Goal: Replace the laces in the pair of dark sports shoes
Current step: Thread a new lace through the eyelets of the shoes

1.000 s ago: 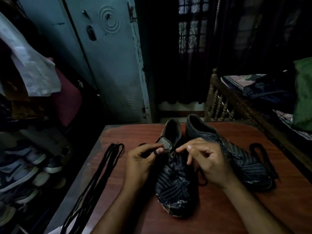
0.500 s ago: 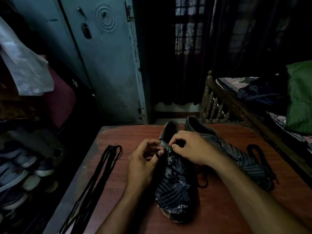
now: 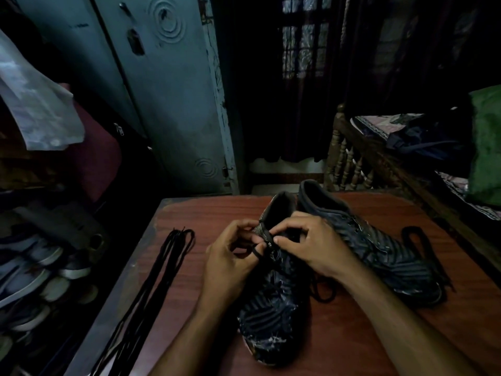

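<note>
Two dark striped sports shoes lie on the reddish wooden table, toes toward me. The near shoe is in the middle, and both hands work at the top of its lacing. My left hand pinches a black lace end beside the tongue. My right hand has curled fingers pinching the lace at the top eyelets. The second shoe lies to the right behind my right hand. A loose black lace lies by its far side. Another lace loop trails between the shoes.
A bundle of long black laces lies stretched along the table's left edge. A shelf of other shoes stands at the left. A blue metal cupboard stands behind the table, and a wooden bed rail with bedding at the right.
My right hand has moved left and forward onto the top of the near shoe. My left hand has closed in on the lace end. The shoes have not shifted.
</note>
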The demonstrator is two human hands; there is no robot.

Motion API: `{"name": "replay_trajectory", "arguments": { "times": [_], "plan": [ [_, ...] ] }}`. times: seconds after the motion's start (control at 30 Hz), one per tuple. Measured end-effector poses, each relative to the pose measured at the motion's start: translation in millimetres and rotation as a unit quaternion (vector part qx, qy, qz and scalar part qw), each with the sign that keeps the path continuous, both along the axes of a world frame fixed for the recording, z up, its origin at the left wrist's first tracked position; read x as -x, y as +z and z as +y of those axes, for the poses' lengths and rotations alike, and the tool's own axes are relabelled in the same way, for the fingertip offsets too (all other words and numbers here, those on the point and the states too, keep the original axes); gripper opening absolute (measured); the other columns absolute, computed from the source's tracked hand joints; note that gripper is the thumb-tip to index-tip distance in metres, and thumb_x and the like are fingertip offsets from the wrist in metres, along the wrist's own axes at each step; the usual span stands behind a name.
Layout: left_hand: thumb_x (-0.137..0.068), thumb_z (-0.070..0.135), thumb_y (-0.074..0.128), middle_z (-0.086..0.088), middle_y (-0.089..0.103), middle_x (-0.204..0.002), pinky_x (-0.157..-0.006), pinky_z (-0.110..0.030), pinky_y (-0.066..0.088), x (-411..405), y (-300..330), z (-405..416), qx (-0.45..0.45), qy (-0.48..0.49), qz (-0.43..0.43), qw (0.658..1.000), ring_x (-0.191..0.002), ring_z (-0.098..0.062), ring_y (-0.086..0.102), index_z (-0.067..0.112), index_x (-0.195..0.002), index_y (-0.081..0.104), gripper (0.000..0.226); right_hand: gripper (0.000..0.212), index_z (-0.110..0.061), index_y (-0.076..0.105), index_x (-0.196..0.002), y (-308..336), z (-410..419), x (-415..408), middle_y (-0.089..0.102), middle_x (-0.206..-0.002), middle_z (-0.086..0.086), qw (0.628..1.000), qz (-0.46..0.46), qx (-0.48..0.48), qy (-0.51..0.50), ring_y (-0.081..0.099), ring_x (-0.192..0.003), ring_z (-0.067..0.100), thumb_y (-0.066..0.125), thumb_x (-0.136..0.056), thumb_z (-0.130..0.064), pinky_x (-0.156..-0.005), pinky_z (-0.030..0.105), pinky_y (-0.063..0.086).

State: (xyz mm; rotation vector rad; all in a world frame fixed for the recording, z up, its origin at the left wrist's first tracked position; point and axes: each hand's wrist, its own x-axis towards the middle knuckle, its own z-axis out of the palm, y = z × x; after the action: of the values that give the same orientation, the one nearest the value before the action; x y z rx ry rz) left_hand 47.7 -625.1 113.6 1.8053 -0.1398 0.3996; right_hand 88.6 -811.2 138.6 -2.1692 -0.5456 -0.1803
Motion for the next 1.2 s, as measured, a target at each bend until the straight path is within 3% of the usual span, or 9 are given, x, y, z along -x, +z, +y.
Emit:
{"name": "replay_trajectory", "arguments": {
  "times": [0.17,0.4,0.57,0.67,0.77,0.93,1.07,1.2],
  "plan": [
    [-0.084,0.014,0.082,0.009,0.076,-0.087,-0.075,-0.033,0.057,-1,-2,-1,-0.024,0.005,0.001,1.000,-0.083,-0.009,0.072,0.037,-0.106,0.066,0.036,0.008,-0.027,0.077,-0.097,-1,0,-1,0.058,-0.089,-0.009,0.999,-0.006,0.032,0.001,0.054,-0.074,-0.008,0.074,-0.090,-0.029,-0.063,0.010,0.034],
    [-0.082,0.005,0.082,0.012,0.075,-0.086,-0.067,-0.016,0.050,0,-1,-1,-0.021,-0.002,-0.004,1.000,-0.081,-0.001,0.070,0.032,-0.106,0.070,0.038,0.002,-0.033,0.066,-0.092,1,0,1,0.054,-0.093,-0.013,0.996,-0.017,0.089,0.023,0.055,-0.089,-0.001,0.068,-0.093,-0.032,-0.080,0.027,0.045],
    [-0.083,0.009,0.083,0.011,0.076,-0.087,-0.070,-0.019,0.053,-3,-2,2,-0.035,-0.001,-0.009,0.999,-0.084,-0.004,0.071,0.036,-0.108,0.072,0.038,0.008,-0.027,0.068,-0.099,2,2,2,0.051,-0.091,-0.011,0.993,-0.025,0.112,0.029,0.050,-0.078,-0.008,0.064,-0.096,-0.033,-0.067,0.014,0.032],
    [-0.087,0.012,0.080,0.014,0.073,-0.094,-0.074,-0.020,0.055,-4,-3,5,-0.064,-0.022,-0.015,0.998,-0.090,-0.008,0.070,0.044,-0.113,0.071,0.042,0.010,-0.027,0.068,-0.096,3,4,5,0.048,-0.087,-0.012,0.993,-0.030,0.109,0.025,0.048,-0.073,-0.010,0.062,-0.097,-0.034,-0.062,0.013,0.031],
    [-0.090,0.013,0.076,0.017,0.065,-0.101,-0.077,-0.015,0.050,-4,-3,7,-0.114,-0.040,-0.034,0.992,-0.095,-0.010,0.064,0.044,-0.116,0.070,0.041,0.008,-0.027,0.066,-0.088,3,8,8,0.054,-0.083,-0.011,0.996,-0.044,0.074,-0.007,0.050,-0.069,-0.002,0.064,-0.095,-0.032,-0.060,0.014,0.032],
    [-0.082,-0.007,0.070,0.014,0.062,-0.100,-0.075,-0.018,0.051,-7,-5,11,-0.150,-0.031,-0.042,0.987,-0.092,-0.013,0.062,0.043,-0.115,0.069,0.060,0.013,-0.021,0.063,-0.084,6,7,10,0.062,-0.053,0.001,0.997,0.022,-0.062,-0.039,0.055,-0.039,0.009,0.061,-0.097,-0.020,-0.041,0.027,0.047],
    [-0.083,-0.011,0.066,0.023,0.049,-0.103,-0.080,-0.022,0.056,-7,-7,11,-0.138,-0.029,-0.043,0.989,-0.098,-0.010,0.057,0.042,-0.115,0.071,0.063,0.013,-0.017,0.063,-0.083,7,4,10,0.064,-0.057,0.007,0.988,0.030,-0.138,-0.059,0.058,-0.039,0.012,0.063,-0.095,-0.014,-0.042,0.026,0.047],
    [-0.083,-0.008,0.071,0.029,0.043,-0.128,-0.081,-0.018,0.056,-7,-5,9,-0.128,-0.017,-0.058,0.990,-0.110,-0.006,0.056,0.040,-0.109,0.074,0.055,0.016,-0.013,0.063,-0.084,8,-3,2,0.072,-0.072,0.007,0.967,0.008,-0.239,-0.088,0.063,-0.051,0.018,0.058,-0.099,-0.008,-0.047,0.027,0.048]
  ]
}}
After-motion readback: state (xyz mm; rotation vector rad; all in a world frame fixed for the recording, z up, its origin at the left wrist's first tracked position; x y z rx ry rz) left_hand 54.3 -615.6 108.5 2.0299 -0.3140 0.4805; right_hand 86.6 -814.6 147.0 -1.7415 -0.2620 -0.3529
